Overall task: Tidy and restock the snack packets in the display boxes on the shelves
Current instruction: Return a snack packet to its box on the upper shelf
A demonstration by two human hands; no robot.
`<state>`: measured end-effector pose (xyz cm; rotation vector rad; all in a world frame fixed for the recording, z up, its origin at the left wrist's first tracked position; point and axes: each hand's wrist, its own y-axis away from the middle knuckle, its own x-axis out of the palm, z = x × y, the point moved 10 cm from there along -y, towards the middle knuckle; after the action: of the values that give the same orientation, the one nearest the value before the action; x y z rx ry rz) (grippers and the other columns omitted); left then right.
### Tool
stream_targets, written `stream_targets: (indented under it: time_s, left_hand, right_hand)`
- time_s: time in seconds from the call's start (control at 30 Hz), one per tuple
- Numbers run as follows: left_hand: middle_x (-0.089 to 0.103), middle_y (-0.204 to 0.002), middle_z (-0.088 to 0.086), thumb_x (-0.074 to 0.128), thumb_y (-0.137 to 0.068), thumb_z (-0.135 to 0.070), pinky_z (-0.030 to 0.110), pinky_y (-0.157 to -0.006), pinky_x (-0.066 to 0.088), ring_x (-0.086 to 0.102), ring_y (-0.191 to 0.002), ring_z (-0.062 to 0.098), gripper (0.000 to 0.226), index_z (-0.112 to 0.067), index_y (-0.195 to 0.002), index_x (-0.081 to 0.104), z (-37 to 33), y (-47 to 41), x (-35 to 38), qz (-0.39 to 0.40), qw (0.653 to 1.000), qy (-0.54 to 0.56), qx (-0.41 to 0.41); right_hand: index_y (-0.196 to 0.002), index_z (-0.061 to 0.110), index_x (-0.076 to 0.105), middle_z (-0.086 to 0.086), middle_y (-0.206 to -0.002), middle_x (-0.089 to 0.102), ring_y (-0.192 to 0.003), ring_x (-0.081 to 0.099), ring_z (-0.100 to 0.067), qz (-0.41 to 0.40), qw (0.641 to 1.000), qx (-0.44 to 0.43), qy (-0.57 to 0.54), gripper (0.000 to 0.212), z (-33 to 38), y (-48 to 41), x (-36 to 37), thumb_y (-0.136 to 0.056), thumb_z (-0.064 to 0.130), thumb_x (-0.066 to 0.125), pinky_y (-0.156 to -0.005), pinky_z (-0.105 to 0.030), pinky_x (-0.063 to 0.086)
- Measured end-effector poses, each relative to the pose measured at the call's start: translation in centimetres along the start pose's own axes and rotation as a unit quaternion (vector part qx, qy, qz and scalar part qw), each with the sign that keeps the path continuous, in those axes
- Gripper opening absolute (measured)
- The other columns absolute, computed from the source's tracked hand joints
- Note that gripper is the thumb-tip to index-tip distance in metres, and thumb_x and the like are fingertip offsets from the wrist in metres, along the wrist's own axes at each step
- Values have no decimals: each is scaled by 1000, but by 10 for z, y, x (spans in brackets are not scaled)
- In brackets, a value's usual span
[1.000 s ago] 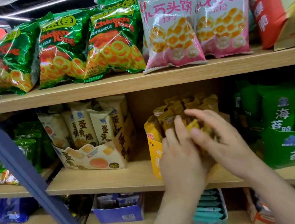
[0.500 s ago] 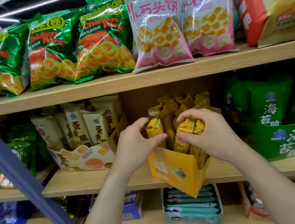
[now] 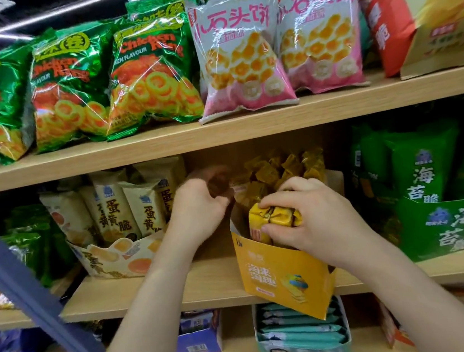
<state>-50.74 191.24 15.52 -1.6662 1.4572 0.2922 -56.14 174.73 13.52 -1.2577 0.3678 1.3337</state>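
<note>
Yellow display box (image 3: 284,280), just one, leans out over the middle shelf's (image 3: 180,287) front edge, two hands at it.
Right hand (image 3: 318,223) clamps one yellow packet (image 3: 276,215) at the box's front; left hand (image 3: 196,206), blurred, curls beside its left side, hold impossible to tell.

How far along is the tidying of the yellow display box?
Done: the cream box and green box hold upright packets. In hand: the right hand grips yellow packets at the front of the yellow box; the left hand, blurred, reaches beside it. Left: the box tilts over the shelf edge and likely needs pushing back.
</note>
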Motion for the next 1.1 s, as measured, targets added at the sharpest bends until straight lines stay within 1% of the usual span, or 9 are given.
stream_targets:
  time_s: [0.1,0.17,0.4,0.6,0.73,0.83,0.97,1.03,1.1]
  left_hand:
    - [53,-133,1,71,-85,-22,35,-96,50,54,-118,21,71,-38,-145,37,8,-12,42,146,984,-102,-6]
    - [57,-133,1,72,-84,-23,33,-94,51,56,-118,21,65,-36,-142,44,10,-20,54,175,979,-106,-1]
    - [60,-125,5,56,-97,-34,28,-86,46,57,-113,25,37,-28,-134,53,-5,-16,35,127,985,-120,2]
    - [37,-67,-7,47,-99,-36,29,-63,32,43,-69,16,19,-18,-95,53,-72,8,-26,-62,950,-282,119]
    - [53,-75,1,55,-95,-36,23,-51,31,55,-62,21,27,-13,-103,66,-100,29,-24,-110,926,-294,210]
    - [58,-87,2,45,-99,-43,32,-66,46,61,-82,24,32,-17,-101,62,-59,19,14,11,942,-318,112]
    - [51,-70,-1,39,-101,-46,33,-62,35,53,-69,21,40,-15,-76,50,-20,25,38,99,979,-164,62]
    - [53,-84,-3,35,-101,-47,30,-69,38,51,-81,17,35,-20,-91,56,-22,38,24,49,987,-128,88]
    - [51,-107,-5,38,-99,-43,23,-80,41,48,-99,10,36,-22,-119,58,-43,69,-3,-91,977,-130,141]
  right_hand:
    - [-118,45,63,18,-116,50,-110,40,-8,-25,999,20,-17,37,-7,2,-1,-83,54,64,-82,-29,42]
    - [-116,45,63,19,-118,49,-109,39,-7,-31,999,25,-13,36,-9,2,0,-82,54,64,-80,-28,40]
    - [-116,44,61,18,-117,50,-110,41,-9,-30,999,40,-11,34,-12,1,0,-83,53,65,-83,-29,43]
    - [-117,42,61,11,-101,46,-106,44,-12,-41,997,57,-14,35,-14,0,1,-83,50,67,-84,-32,46]
    - [-111,37,66,8,-98,49,-99,49,-16,-77,995,42,-55,35,-14,1,-3,-78,44,72,-80,-34,48]
    - [-103,33,69,7,-99,52,-93,53,-12,-116,987,13,-115,30,-12,7,-10,-74,34,76,-78,-33,51]
    - [-100,29,70,11,-104,53,-95,54,-6,-141,978,-24,-153,27,-3,13,-19,-73,33,76,-78,-26,51]
    - [-104,29,69,12,-108,52,-100,52,-8,-134,982,-36,-130,30,2,12,-19,-76,37,72,-82,-31,52]
    - [-114,38,64,15,-114,47,-110,45,-8,-82,991,-48,-99,36,7,10,-10,-79,43,70,-92,-37,48]
